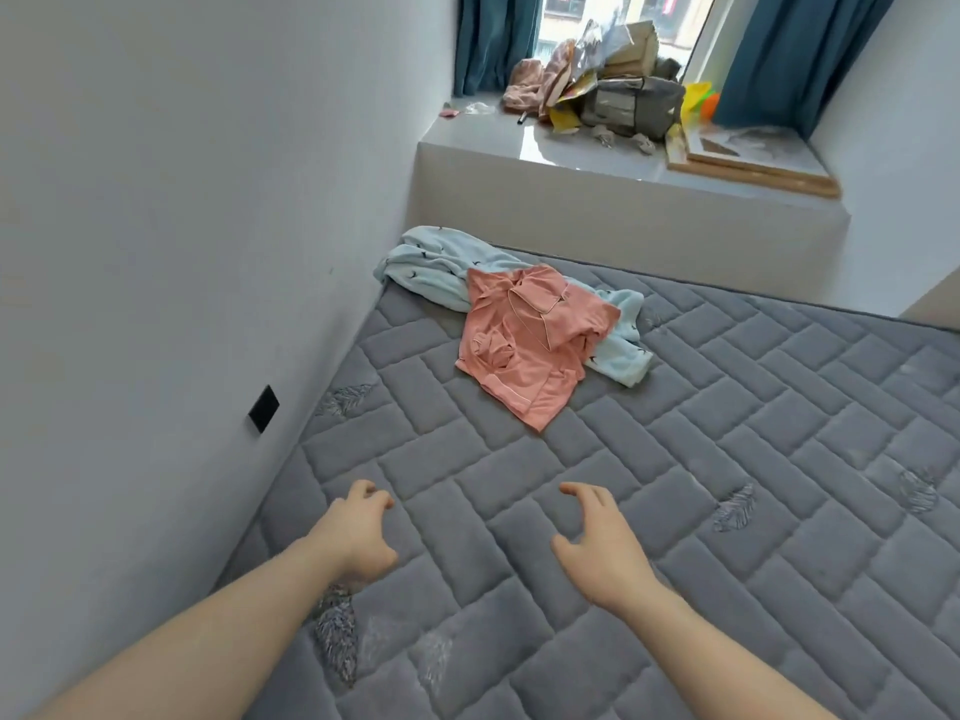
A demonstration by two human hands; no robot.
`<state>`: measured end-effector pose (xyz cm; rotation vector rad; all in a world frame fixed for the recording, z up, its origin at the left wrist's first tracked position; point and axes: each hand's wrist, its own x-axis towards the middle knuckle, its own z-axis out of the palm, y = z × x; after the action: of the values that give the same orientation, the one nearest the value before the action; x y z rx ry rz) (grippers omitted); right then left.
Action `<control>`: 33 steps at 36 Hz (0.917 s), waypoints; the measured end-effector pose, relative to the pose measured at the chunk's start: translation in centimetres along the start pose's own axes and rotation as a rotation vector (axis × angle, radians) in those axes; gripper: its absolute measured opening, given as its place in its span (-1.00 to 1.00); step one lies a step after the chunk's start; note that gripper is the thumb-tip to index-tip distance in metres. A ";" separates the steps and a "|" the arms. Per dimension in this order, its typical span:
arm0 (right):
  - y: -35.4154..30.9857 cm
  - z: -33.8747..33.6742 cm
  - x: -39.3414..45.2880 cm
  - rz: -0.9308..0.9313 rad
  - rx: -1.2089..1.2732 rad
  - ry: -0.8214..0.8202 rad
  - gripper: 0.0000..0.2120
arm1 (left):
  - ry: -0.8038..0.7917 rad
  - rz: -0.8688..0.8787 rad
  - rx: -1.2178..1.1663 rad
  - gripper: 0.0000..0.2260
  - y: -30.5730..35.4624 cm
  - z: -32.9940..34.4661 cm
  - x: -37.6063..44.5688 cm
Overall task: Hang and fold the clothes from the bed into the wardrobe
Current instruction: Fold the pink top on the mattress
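**Empty hands held over the mattress, clothes lying well beyond them**

The fingers of the left hand [358, 532] are curled loosely inward and nothing is pinched between them; those of the right hand [605, 543] are spread and bent, thumb apart from the rest, and nothing is gripped there either. Both hands are held side by side above the grey quilted mattress [727, 459], bare forearms reaching in from the near edge. Whether the fingertips touch the mattress cannot be told.

The pink shirt [535, 345] is seen well apart from both hands, further up the mattress towards its far end, crumpled and partly unfolded. It is laid across the light blue garment [431, 267], which is bunched in the far corner of the mattress against the white wall [182, 200]. Beyond the far end of the mattress a raised window ledge [571, 148] is piled with bags and clutter [608, 85], and teal curtains [789, 49] are hung on both sides.
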<state>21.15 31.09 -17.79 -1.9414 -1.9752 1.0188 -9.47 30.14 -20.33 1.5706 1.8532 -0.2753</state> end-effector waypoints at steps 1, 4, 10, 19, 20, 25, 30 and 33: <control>0.9 1.2 1.5 0.008 -0.011 0.000 -0.44 | -0.009 -0.014 0.010 -0.33 -0.2 1.0 1.9; 3.5 4.6 5.1 0.036 -0.044 -0.011 -0.44 | -0.052 -0.078 0.041 -0.21 -0.8 3.8 7.0; 7.4 9.2 11.7 0.052 -0.150 -0.072 -0.36 | -0.103 -0.158 0.134 -0.01 -1.8 8.0 14.2; 7.3 11.1 23.6 0.034 -0.223 -0.043 -0.30 | -0.102 -0.161 0.089 0.18 -3.4 10.3 18.7; 7.0 11.3 24.9 0.037 -0.234 -0.048 -0.30 | -0.105 -0.166 0.082 0.18 -3.4 10.3 18.8; 6.3 12.6 29.7 0.080 -0.358 -0.126 -0.43 | -0.112 -0.168 0.082 0.19 -3.7 10.6 19.4; 6.5 12.9 32.2 0.183 -0.400 -0.141 -0.47 | -0.112 -0.174 0.083 0.20 -3.8 10.9 19.9; 6.7 13.0 32.8 0.212 -0.390 -0.109 -0.43 | -0.104 -0.180 0.078 0.20 -3.9 11.2 20.0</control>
<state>14.99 56.90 -42.02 -2.3873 -2.1987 0.8472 -9.83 38.69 -41.96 1.4137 1.9237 -0.5065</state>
